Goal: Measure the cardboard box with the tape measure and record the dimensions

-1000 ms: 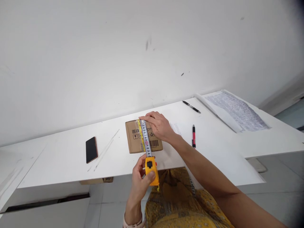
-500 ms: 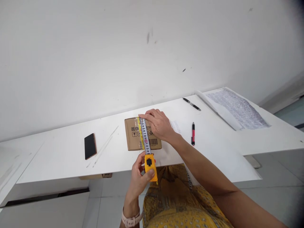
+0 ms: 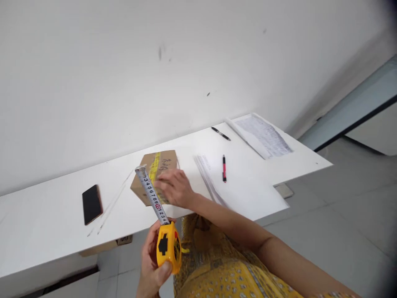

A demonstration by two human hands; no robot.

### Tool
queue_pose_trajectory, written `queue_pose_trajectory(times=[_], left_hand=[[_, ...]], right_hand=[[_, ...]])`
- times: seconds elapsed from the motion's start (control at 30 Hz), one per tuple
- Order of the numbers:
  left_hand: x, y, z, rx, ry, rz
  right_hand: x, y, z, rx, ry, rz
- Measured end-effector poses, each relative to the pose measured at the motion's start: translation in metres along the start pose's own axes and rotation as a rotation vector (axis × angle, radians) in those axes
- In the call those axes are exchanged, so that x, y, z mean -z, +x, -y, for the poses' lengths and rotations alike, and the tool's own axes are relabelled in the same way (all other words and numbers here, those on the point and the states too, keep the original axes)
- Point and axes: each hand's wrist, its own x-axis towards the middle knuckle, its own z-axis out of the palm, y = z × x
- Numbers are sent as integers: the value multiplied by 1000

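Observation:
My left hand (image 3: 151,256) grips a yellow tape measure (image 3: 167,248) near the table's front edge, thumb on its case. Its metal blade (image 3: 151,192) sticks out up and to the left, its tip in the air before the box. Behind the blade is a brown cardboard box (image 3: 170,156) with yellow tape and dark handwriting on it, standing at an angle and slightly blurred. My right hand (image 3: 175,188) holds the box's near right part with bent fingers; the fingertips are partly smeared by motion.
A dark phone (image 3: 92,205) lies left on the white table (image 3: 56,207). To the right are white paper sheets (image 3: 248,194), a red and black pen (image 3: 224,169), a black pen (image 3: 221,133) and a printed sheet (image 3: 263,134). A wall rises behind.
The box has been turned, so a different face with handwriting shows. The tape measure has come off the box, its blade still out. My right hand has moved from the blade's tip to the box's near side.

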Motion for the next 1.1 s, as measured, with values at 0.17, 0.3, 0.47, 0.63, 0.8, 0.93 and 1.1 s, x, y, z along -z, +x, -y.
queue_pose_trajectory(times=[0.17, 0.3, 0.47, 0.63, 0.8, 0.93, 1.1], left_hand=[[-7, 4, 15, 56, 178, 57], [-23, 12, 25, -91, 422, 167], [-62, 29, 16, -143, 571, 379], [-94, 46, 11, -106, 545, 315], [-103, 77, 5, -258, 697, 182], [-108, 114, 3, -361, 1090, 30], [-123, 152, 16, -327, 1482, 32]], right_hand=[[24, -21, 0, -235, 284, -104], [90, -47, -8, -579, 578, -297], [140, -89, -15, -699, 551, -322], [131, -114, -2, -637, 429, -235], [131, -114, -30, -680, 232, -156], [141, -101, -93, -935, -196, -53], [126, -88, -136, -917, -412, 279]])
